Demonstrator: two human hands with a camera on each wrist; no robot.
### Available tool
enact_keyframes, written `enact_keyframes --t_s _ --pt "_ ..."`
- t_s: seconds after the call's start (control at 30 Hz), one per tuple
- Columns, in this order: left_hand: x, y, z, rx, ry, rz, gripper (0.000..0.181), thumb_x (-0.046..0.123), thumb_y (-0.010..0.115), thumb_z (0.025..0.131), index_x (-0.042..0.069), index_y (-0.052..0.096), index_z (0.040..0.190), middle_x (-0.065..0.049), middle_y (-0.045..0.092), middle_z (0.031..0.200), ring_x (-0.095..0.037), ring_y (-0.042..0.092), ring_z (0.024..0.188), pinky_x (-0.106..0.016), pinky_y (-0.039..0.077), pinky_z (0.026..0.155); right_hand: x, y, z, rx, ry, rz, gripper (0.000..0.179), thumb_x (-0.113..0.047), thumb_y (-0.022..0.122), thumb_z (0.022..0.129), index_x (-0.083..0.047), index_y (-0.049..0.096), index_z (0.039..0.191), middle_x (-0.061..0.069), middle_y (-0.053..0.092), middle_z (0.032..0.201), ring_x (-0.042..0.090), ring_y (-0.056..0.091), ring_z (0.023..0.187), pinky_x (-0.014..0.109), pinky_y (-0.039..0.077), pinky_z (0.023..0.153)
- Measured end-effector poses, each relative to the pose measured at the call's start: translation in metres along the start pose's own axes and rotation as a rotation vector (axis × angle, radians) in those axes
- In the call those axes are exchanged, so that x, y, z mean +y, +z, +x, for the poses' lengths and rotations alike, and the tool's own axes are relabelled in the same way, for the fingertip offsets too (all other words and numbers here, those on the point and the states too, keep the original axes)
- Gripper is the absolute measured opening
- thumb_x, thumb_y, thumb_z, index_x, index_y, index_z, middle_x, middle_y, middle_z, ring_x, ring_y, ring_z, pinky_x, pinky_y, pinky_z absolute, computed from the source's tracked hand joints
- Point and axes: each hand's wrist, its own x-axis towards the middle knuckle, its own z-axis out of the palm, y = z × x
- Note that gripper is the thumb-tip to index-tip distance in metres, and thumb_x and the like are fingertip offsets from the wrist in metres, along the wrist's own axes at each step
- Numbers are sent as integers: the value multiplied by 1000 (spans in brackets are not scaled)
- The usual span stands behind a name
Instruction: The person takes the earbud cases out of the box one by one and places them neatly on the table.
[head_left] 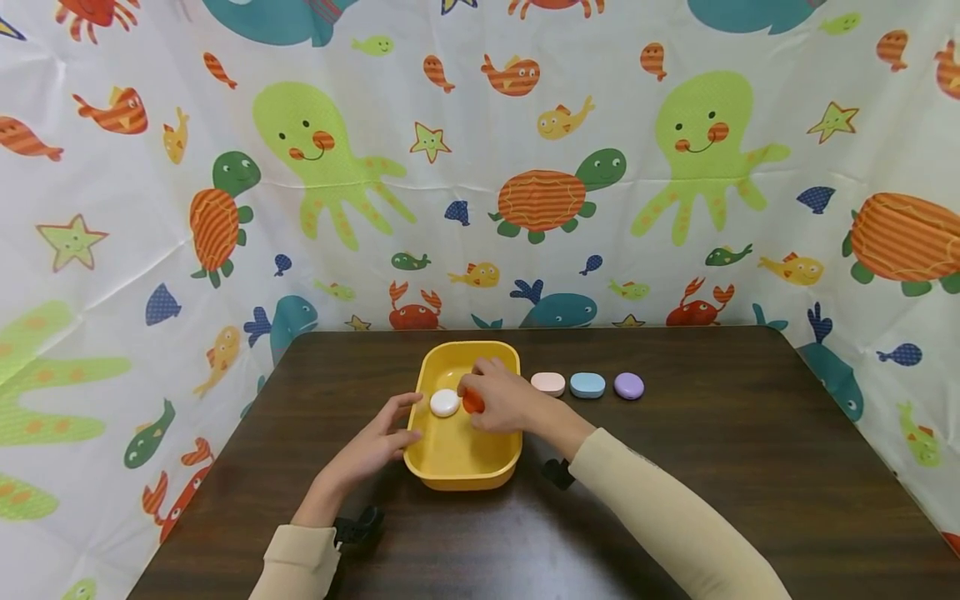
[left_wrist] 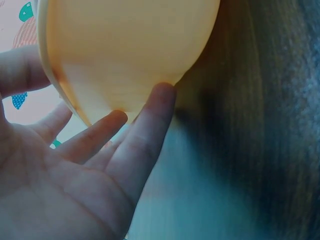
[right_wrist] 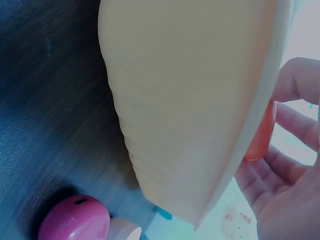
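A yellow plastic tub stands on the dark table. Inside its left half lies a white rounded earbud case. My right hand reaches over the tub's right rim and pinches an orange-red earbud case. In the right wrist view, part of this orange-red case shows between thumb and fingers beyond the rim; the rest is hidden. My left hand is at the tub's left side, its spread fingers touching the outer wall in the left wrist view.
Right of the tub, a pink case, a blue case and a purple case lie in a row. In the right wrist view, the purple one shows a small dark slot. A sea-animal curtain hangs behind the table.
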Motion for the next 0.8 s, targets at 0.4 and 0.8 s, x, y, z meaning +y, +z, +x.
enact_keyframes --t_s 0.4,0.8 --pt "-3 1 0 -2 -2 -10 60 22 58 103 18 28 156 -24 26 160 -41 46 134 -56 47 104 2 -2 -15 62 -15 91 38 -20 74 86 -13 69 123 4 50 114 19 44 104 28 48 83" --pt "-2 1 3 -2 2 -20 59 19 57 103 17 28 155 -24 27 159 -39 50 131 -52 49 103 4 -12 -31 121 2 144 36 -20 75 86 -17 70 121 4 50 118 20 43 110 30 49 89"
